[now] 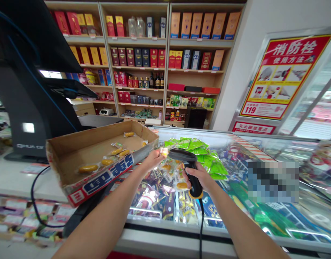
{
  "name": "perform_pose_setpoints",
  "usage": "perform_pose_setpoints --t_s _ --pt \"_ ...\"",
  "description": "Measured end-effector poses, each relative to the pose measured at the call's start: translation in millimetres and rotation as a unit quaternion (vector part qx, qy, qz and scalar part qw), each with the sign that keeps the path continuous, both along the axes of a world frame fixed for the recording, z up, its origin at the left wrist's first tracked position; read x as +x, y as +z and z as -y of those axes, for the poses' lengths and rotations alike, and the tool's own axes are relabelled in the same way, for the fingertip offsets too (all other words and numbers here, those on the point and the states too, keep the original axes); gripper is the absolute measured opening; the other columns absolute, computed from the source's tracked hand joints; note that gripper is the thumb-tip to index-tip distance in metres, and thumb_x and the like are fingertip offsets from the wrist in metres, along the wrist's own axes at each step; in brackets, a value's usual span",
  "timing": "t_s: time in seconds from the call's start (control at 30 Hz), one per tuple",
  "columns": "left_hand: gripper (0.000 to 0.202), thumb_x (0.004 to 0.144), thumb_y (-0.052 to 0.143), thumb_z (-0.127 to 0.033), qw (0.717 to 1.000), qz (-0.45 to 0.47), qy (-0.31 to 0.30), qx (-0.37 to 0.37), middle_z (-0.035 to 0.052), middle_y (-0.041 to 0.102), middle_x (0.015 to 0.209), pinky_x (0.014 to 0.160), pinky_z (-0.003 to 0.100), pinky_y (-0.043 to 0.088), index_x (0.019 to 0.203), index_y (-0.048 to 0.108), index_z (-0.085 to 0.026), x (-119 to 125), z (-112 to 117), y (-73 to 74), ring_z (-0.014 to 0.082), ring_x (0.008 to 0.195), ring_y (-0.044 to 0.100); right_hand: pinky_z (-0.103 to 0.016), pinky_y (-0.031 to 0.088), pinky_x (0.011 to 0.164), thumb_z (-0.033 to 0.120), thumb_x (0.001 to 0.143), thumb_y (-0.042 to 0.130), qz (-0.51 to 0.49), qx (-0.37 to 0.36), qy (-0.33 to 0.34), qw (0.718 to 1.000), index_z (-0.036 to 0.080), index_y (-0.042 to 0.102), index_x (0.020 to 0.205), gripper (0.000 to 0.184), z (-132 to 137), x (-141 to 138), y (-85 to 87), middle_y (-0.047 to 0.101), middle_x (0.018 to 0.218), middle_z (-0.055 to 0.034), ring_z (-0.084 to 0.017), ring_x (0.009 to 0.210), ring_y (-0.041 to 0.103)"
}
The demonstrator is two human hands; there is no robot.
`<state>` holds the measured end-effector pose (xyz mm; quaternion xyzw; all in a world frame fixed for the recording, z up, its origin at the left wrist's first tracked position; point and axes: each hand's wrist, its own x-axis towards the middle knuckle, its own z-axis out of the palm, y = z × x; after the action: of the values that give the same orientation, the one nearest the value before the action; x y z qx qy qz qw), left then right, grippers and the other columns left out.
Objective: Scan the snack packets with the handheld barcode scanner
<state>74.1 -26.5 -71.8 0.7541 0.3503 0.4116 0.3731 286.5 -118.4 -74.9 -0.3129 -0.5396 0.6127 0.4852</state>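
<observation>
My right hand (199,175) is wrapped round the grip of a black barcode scanner (183,155) with yellow trim, whose head points left. Just left of the scanner head, my left hand (153,159) pinches a small snack in a clear wrapper (164,151) with a printed label. Beneath both hands, several yellow wrapped snacks (182,185) lie on the glass-topped freezer (239,146). Behind the scanner, bright green packets (197,146) are spread in a pile. An open cardboard box (70,158) to the left contains several more yellow wrapped snacks (88,168).
A checkout terminal (33,90) stands on the counter at the left. The scanner's cable (201,223) hangs down towards me. Shelves of boxed bottles (138,57) fill the back, and a red and yellow sign (286,77) is on the right wall.
</observation>
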Motion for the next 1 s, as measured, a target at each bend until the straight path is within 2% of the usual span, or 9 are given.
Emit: perform_pose_setpoints --t_s 0.13,0.27,0.4,0.57,0.73,0.8,0.9,0.97,1.0 --pt "0.025 0.072 0.055 -0.042 1.0 0.018 -0.021 0.003 -0.0031 0.046 0.057 0.053 0.022 0.033 0.07 0.052 -0.018 0 -5 -8.2 0.0109 0.055 0.04 -0.023 0.048 0.034 0.043 0.068 0.073 -0.008 0.004 -0.017 1.0 0.016 0.058 0.076 0.032 -2 0 0.5 0.059 0.052 0.0017 -0.011 0.035 0.051" --pt "0.026 0.076 0.052 -0.042 0.999 -0.004 0.007 0.038 0.0003 0.055 0.066 0.059 0.024 0.038 0.078 0.057 -0.016 2 -6 -8.2 0.0139 0.063 0.048 -0.022 0.047 0.036 0.042 0.069 0.074 -0.052 -0.006 -0.082 0.995 0.016 0.059 0.086 0.034 -6 5 3.9 0.06 0.054 0.0029 -0.01 0.037 0.051" --pt "0.022 0.08 0.051 -0.034 0.991 -0.093 0.048 0.086 0.0013 0.06 0.07 0.063 0.025 0.041 0.083 0.061 -0.015 15 -6 8.6 0.0151 0.067 0.052 -0.021 0.044 0.035 0.04 0.068 0.075 -0.126 -0.017 -0.139 0.982 0.017 0.059 0.09 0.035 -12 11 6.7 0.058 0.055 0.0045 -0.01 0.038 0.05" --pt "0.016 0.08 0.055 -0.028 0.962 -0.228 0.074 0.131 0.0021 0.06 0.069 0.066 0.027 0.042 0.078 0.063 -0.015 55 -16 33.0 0.0164 0.066 0.054 -0.022 0.045 0.036 0.04 0.066 0.076 -0.166 -0.007 -0.179 0.97 0.017 0.058 0.086 0.035 -15 13 7.8 0.058 0.054 0.0045 -0.01 0.038 0.049" --pt "0.022 0.076 0.064 -0.024 0.932 -0.281 0.14 0.181 0.0106 0.066 0.095 0.08 0.03 0.046 0.095 0.066 -0.013 79 -38 44.3 0.0207 0.085 0.061 -0.022 0.045 0.036 0.041 0.065 0.076 -0.17 0.0 -0.178 0.969 0.017 0.058 0.087 0.037 -12 12 9.4 0.059 0.054 0.0041 -0.009 0.038 0.05" --pt "0.026 0.077 0.065 -0.024 0.921 -0.293 0.169 0.192 0.0127 0.065 0.102 0.086 0.031 0.046 0.1 0.067 -0.012 71 -51 49.4 0.0218 0.09 0.062 -0.022 0.045 0.036 0.041 0.067 0.075 -0.17 0.004 -0.174 0.97 0.016 0.058 0.088 0.037 -12 12 9.1 0.059 0.054 0.0041 -0.009 0.038 0.05" --pt "0.019 0.076 0.066 -0.021 0.917 -0.286 0.214 0.176 0.013 0.065 0.106 0.092 0.032 0.044 0.093 0.068 -0.013 37 -75 62.8 0.0233 0.098 0.061 -0.022 0.046 0.036 0.041 0.069 0.074 -0.166 0.009 -0.165 0.972 0.016 0.058 0.089 0.036 -13 10 6.9 0.059 0.054 0.0043 -0.009 0.038 0.05" --pt "0.005 0.073 0.067 -0.016 0.927 -0.254 0.252 0.114 0.0109 0.067 0.092 0.09 0.032 0.044 0.077 0.066 -0.014 5 -89 73.7 0.0247 0.098 0.061 -0.022 0.047 0.036 0.041 0.07 0.074 -0.16 0.014 -0.154 0.975 0.016 0.058 0.09 0.036 -13 8 5.3 0.06 0.055 0.0043 -0.009 0.038 0.051" --pt "0.007 0.07 0.068 -0.012 0.933 -0.225 0.273 0.063 0.009 0.065 0.079 0.087 0.032 0.045 0.066 0.062 -0.014 -11 -94 78.3 0.0257 0.095 0.062 -0.022 0.047 0.036 0.041 0.07 0.074 -0.158 0.016 -0.149 0.976 0.016 0.058 0.091 0.036 -12 6 4.7 0.06 0.055 0.0042 -0.009 0.038 0.051"
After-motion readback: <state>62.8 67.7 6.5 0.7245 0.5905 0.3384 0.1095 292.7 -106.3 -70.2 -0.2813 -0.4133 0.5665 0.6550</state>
